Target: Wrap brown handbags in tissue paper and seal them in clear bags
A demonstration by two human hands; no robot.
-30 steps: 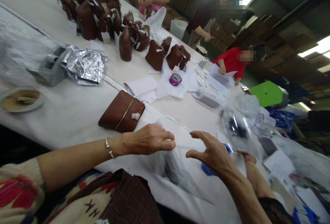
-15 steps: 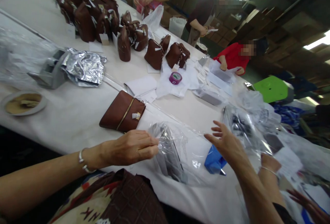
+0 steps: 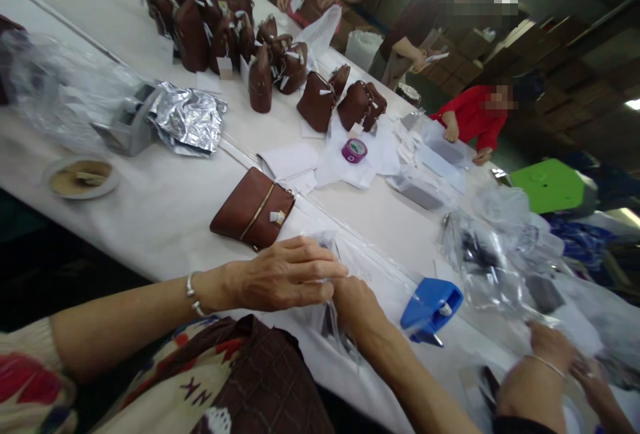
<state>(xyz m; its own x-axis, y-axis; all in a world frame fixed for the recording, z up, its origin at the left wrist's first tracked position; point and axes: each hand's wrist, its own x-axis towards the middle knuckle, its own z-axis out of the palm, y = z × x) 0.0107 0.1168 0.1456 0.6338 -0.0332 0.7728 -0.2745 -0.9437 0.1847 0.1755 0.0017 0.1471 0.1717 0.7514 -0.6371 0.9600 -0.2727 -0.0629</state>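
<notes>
My left hand [image 3: 287, 275] lies across a clear plastic bag [image 3: 327, 241] with dark grey contents, its fingers closed together on the film. Meeting its fingertips, my right hand [image 3: 354, 301] is curled down on the same bag, and its own fingertips are hidden. Between and below the hands the bag looks crumpled; I cannot make out what is inside. Just beyond my left hand a brown leather pouch [image 3: 253, 211] lies flat, with a gold zip line and a small white tag. To the right of my hands rests a blue tape dispenser [image 3: 425, 304].
Many brown handbags [image 3: 193, 34] stand across the table. A purple tape roll [image 3: 355, 150], silver foil packet [image 3: 190, 117] and round dish [image 3: 83, 177] lie nearer. At right are plastic wrappings [image 3: 480, 247] and a co-worker's hands [image 3: 553, 347]. Other people stand along the far side.
My right hand has moved left from open air onto the bag, beside my left hand. The blue tape dispenser now shows more fully. The view has shifted a little to the left.
</notes>
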